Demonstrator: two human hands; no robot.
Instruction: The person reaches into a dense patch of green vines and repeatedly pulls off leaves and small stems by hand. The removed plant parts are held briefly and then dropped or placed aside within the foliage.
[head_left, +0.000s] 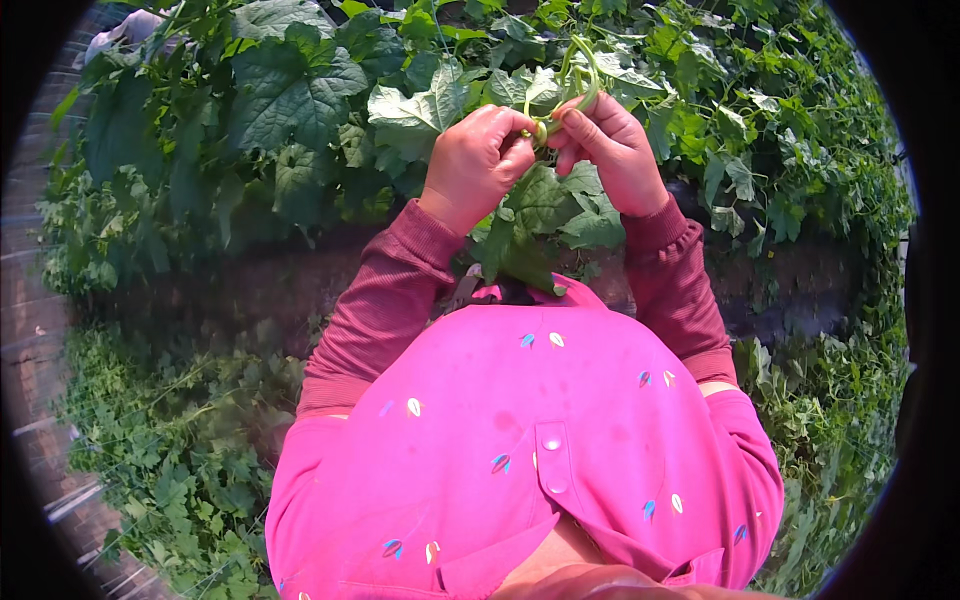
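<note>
Both of my hands meet at the top centre over a green climbing plant's vine stem (590, 64). My left hand (481, 161) pinches the stem's lower end, thumb against forefinger. Close to its right, my right hand (609, 146) grips the same stem between thumb and fingers. The stem loops upward above my right hand and looks bent or knotted between the two hands. Broad lobed leaves (544, 202) hang just below my hands, and a pale sunlit leaf (420, 109) lies behind my left hand.
Dense leafy vines (300, 90) fill the far side, with more low foliage (180, 450) at the lower left and along the right. A dark strip of ground (247, 277) runs between the rows. Thin strings cross the plants. A pale cloth-like thing (131, 30) shows at the top left.
</note>
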